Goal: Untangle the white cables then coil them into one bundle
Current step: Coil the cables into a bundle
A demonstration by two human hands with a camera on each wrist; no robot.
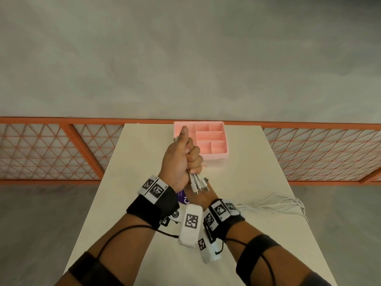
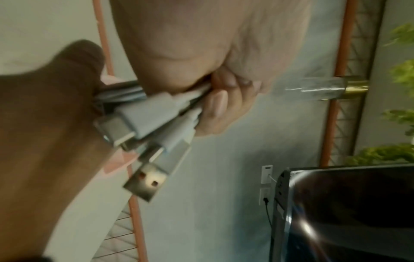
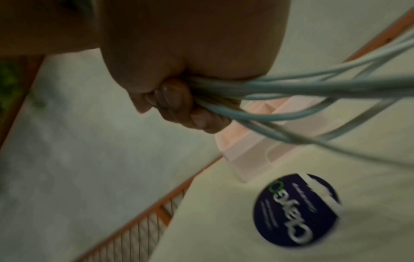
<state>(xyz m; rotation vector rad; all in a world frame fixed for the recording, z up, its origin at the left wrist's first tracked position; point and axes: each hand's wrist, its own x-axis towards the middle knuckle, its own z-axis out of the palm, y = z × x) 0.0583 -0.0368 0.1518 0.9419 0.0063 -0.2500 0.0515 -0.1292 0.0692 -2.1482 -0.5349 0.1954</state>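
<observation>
My left hand is a raised fist with the thumb up, gripping a bunch of white cables near their ends. Their plugs stick out below the fist; the left wrist view shows the USB plugs close up, beside the curled fingers. My right hand sits just under the left and is mostly hidden by it. In the right wrist view its fingers curl round the white cables. The slack of the cables trails over the table towards its right edge.
A pink compartment tray stands at the far edge of the white table, just beyond my hands. A round purple sticker lies on the table under the hands. An orange mesh fence runs behind the table.
</observation>
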